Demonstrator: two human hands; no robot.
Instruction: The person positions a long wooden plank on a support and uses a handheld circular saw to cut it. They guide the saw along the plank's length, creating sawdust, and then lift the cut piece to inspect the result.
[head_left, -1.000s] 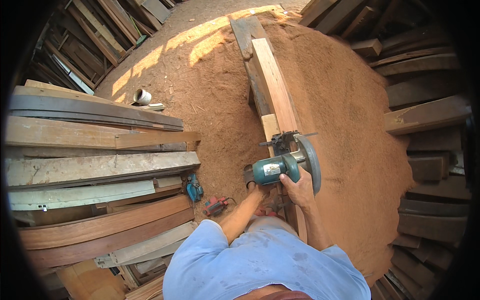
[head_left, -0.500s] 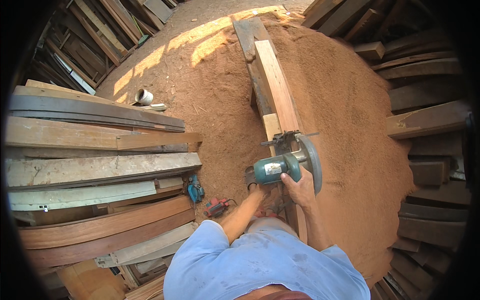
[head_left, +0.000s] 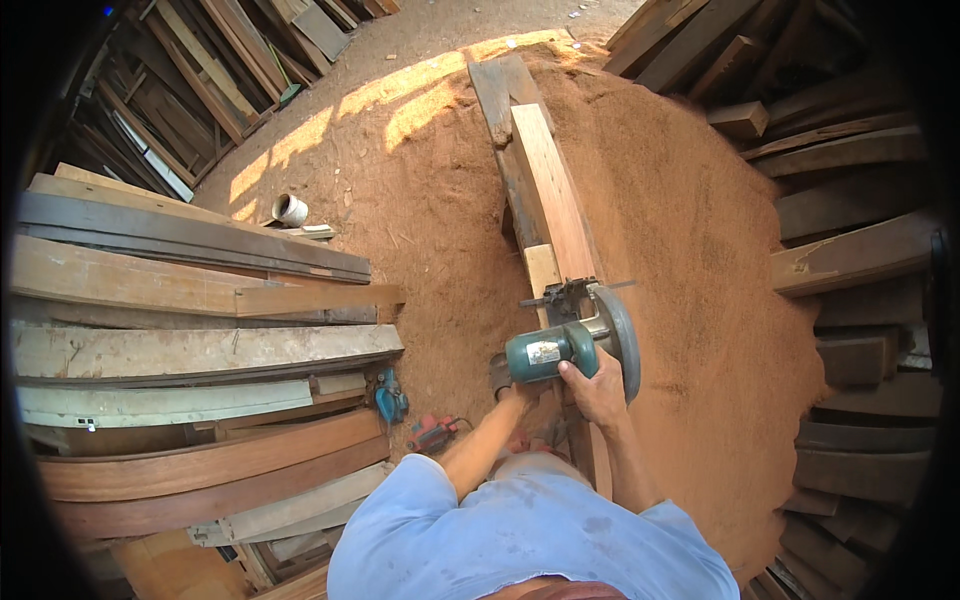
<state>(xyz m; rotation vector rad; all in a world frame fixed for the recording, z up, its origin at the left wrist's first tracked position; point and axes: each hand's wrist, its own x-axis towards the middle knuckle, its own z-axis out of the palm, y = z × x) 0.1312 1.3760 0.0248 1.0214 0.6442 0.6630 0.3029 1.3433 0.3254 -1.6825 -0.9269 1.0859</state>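
Note:
A circular saw [head_left: 552, 352] with a green motor housing and a round grey blade guard [head_left: 624, 345] rests on a pale reddish plank [head_left: 553, 190]. My right hand [head_left: 597, 385] is closed round its rear handle, the thumb on top. My left hand [head_left: 523, 393] is low beside the motor housing, its fingers hidden beneath it; what it touches cannot be seen. Left of the plank, a short light wood piece [head_left: 541, 268] reaches under the saw's front edge. Both lie along a weathered, thick beam [head_left: 497, 95] that runs away from me. The blade itself is hidden.
Sawdust [head_left: 700, 300] covers the ground. Stacked boards [head_left: 200, 350] fill the left, and more timber [head_left: 860, 255] lines the right. Near the left stack lie a blue power tool [head_left: 391, 397] and a red power tool [head_left: 433, 433]. Farther off lies a white bucket [head_left: 290, 210].
The whole scene sits slightly lower in the picture. The saw seems a little farther forward along the plank, and my right hand keeps its hold on the handle.

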